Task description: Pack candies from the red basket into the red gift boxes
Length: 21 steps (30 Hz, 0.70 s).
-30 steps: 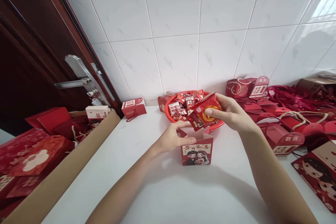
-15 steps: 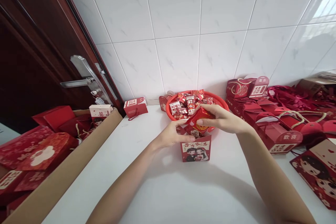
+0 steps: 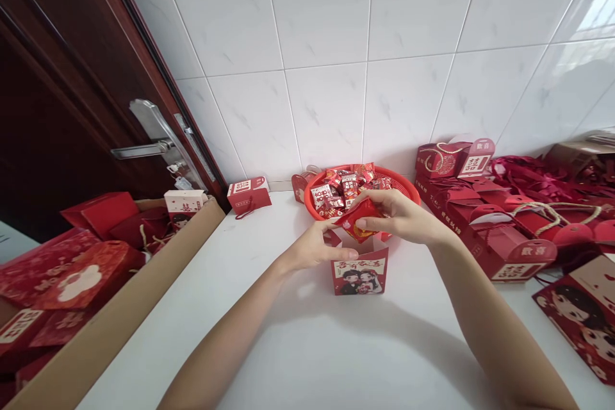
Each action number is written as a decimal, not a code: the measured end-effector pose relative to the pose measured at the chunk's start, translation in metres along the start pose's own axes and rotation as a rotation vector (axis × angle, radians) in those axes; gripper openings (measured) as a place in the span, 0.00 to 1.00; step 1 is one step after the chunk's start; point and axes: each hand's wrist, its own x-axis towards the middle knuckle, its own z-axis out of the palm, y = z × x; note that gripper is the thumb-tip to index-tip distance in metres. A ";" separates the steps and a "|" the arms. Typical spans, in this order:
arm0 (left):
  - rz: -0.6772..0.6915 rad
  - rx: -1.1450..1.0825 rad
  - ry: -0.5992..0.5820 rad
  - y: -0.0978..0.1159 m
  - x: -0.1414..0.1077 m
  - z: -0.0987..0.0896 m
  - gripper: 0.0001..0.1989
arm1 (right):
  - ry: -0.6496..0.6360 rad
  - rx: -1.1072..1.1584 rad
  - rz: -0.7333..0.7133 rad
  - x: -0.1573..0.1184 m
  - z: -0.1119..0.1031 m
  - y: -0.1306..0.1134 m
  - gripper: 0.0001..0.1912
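Observation:
A small red gift box (image 3: 359, 277) with a cartoon couple on its front stands upright on the white table, its top open. My left hand (image 3: 314, 247) grips the box's left side and rim, thumb on the front edge. Just over the opening, my right hand (image 3: 406, 214) pinches a shiny red snack packet (image 3: 361, 220) with a gold print. The packet is tilted, and its far part is hidden by my fingers. Behind both hands sits a red plastic basket (image 3: 408, 191) of wrapped sweets (image 3: 350, 184).
At left, a cardboard carton (image 3: 144, 288) holds red boxes, beside a dark door (image 3: 57, 77). Rows of red gift boxes (image 3: 509, 237) fill the right side. A small red box (image 3: 248, 195) stands by the tiled wall (image 3: 327, 109). A printed box (image 3: 583, 314) lies at front right.
The packet has tipped and lifted slightly in my right hand, so its lower printed part no longer shows and more of the box's opening does. My left hand keeps its grip.

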 end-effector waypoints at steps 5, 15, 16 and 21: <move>0.008 -0.055 -0.053 0.003 -0.001 0.000 0.31 | -0.196 -0.453 0.095 -0.002 0.001 0.002 0.10; 0.077 0.006 -0.055 0.003 0.001 0.000 0.35 | -0.344 -0.548 0.139 -0.004 0.004 -0.012 0.09; 0.078 -0.005 -0.064 0.003 0.001 0.000 0.34 | -0.321 -0.547 0.139 -0.005 0.003 -0.011 0.12; 0.032 0.065 -0.038 -0.002 0.001 -0.001 0.35 | -0.232 -0.565 0.091 -0.010 -0.003 -0.012 0.12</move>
